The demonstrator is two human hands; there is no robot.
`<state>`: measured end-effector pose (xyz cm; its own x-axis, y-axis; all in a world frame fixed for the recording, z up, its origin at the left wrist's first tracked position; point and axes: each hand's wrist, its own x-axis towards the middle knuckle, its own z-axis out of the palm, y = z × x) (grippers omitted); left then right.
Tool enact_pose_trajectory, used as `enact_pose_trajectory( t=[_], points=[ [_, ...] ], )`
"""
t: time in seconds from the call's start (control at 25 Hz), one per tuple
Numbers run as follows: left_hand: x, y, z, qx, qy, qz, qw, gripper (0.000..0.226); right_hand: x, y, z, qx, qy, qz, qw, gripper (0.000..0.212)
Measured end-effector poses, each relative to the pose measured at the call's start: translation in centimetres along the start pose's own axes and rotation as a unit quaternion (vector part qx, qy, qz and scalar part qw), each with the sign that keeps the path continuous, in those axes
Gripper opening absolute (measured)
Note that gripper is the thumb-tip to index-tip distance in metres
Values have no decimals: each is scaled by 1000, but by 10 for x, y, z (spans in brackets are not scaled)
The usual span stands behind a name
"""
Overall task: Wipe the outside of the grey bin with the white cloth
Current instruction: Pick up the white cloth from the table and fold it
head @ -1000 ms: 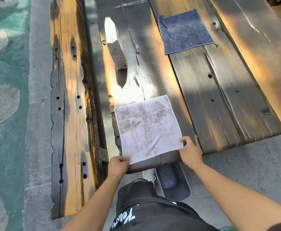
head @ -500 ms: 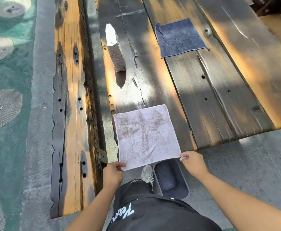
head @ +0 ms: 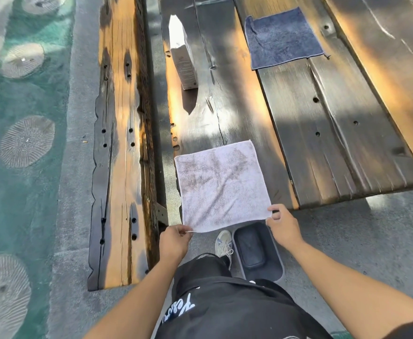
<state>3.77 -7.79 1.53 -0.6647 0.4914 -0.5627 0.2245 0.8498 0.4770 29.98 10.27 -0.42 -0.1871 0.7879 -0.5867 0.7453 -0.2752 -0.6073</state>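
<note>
Both hands, left hand [head: 175, 241] and right hand [head: 283, 226], pinch the smudged, grey-stained white cloth [head: 221, 184] by its near corners.

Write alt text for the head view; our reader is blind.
Both hands, left hand and right hand, pinch the near corners of a stained white cloth at the wooden table end, above a grey bin on the pavement.

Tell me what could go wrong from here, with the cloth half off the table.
1. The left hand and right hand pinch only the near corners of the white cloth; a slip could drop it on the ground.
2. The cloth already looks smudged and could smear the grey bin.
3. The bin sits beside the person's shoe, easily kicked.
</note>
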Motion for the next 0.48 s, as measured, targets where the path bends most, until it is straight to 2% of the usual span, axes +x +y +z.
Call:
enact_pose_trajectory(
  t=[0.16, 0.36, 0.48],
  points=[
    [-4, -3, 1, 4, 7, 0, 1000, 8, 3, 1, 3, -16, -1, -10, 1000, 32],
    [-4, -2, -1, -25, 20, -6, 999, 5, -4, 1, -7, -74, 5, -64, 995, 55],
    [4, 2, -6, -49, 22, 8, 999, 3, -1, -6, -14, -76, 35, -78, 993, 39]
  ],
)
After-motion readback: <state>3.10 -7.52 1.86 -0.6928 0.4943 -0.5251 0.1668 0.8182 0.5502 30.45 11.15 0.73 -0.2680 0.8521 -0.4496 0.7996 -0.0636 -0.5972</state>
